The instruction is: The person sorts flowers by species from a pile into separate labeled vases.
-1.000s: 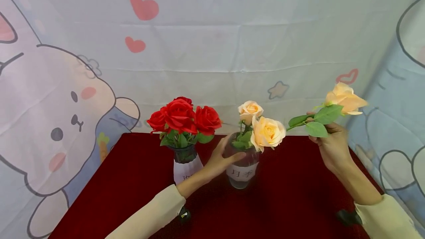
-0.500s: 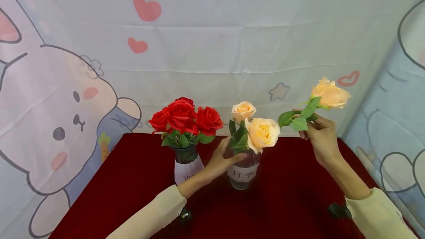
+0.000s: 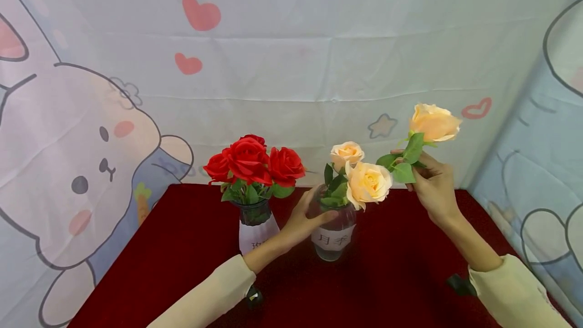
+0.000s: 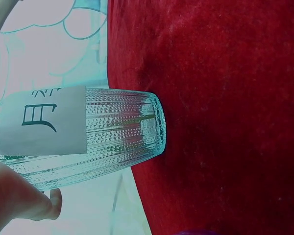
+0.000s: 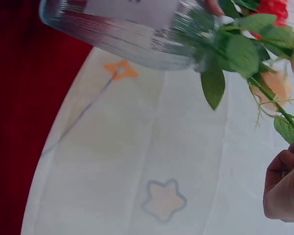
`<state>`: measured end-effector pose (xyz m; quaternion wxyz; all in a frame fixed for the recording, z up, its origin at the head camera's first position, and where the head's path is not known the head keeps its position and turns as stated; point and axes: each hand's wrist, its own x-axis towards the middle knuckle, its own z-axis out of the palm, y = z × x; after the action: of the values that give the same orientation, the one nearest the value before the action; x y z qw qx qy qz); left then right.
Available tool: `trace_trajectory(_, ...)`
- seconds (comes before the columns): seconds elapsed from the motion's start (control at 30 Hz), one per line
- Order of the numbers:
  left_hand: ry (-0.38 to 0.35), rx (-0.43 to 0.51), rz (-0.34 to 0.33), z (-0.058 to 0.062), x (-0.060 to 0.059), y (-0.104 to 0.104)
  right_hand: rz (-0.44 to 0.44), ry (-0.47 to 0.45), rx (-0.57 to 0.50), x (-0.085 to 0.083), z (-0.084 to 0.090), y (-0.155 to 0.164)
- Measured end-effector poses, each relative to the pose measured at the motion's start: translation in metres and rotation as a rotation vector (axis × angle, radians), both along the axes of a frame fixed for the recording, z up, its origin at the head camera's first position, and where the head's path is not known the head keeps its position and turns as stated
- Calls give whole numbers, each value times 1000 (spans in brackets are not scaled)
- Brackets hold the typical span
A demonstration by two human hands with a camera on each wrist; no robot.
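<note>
The left hand (image 3: 302, 219) wraps around the glass vase (image 3: 334, 232) on the red worktop (image 3: 391, 277), keeping it from tipping. The right hand (image 3: 432, 186) pinches a peach rose (image 3: 432, 123) by its stem, up beside the vase's two roses

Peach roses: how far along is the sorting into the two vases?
Done: three red roses stand in the left vase, and two peach roses stand in the glass vase. In hand: the left hand grips that glass vase, and the right hand pinches the stem of a third peach rose in the air beside it. Left: that stem is not yet in the vase.
</note>
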<state>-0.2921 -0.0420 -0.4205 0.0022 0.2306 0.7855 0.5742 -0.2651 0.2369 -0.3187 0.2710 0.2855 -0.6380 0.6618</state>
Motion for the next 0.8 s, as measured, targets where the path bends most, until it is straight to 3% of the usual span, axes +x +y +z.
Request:
trace_trajectory(0.27, 1, 63, -34, -3, -2, 1, -29, -35, 31, 0, -13, -6)
trace_trajectory(0.47, -3, 19, -4, -3, -1, 0, -102, 28, 100, 2, -4, -9)
trace_trajectory(0.6, 0, -23, 16, -1, 0, 0, -98, 46, 91, 0, 5, -13)
trace_trajectory(0.8, 17, 53, -31, -1, 0, 0, -73, -15, 160, -1, 2, -20)
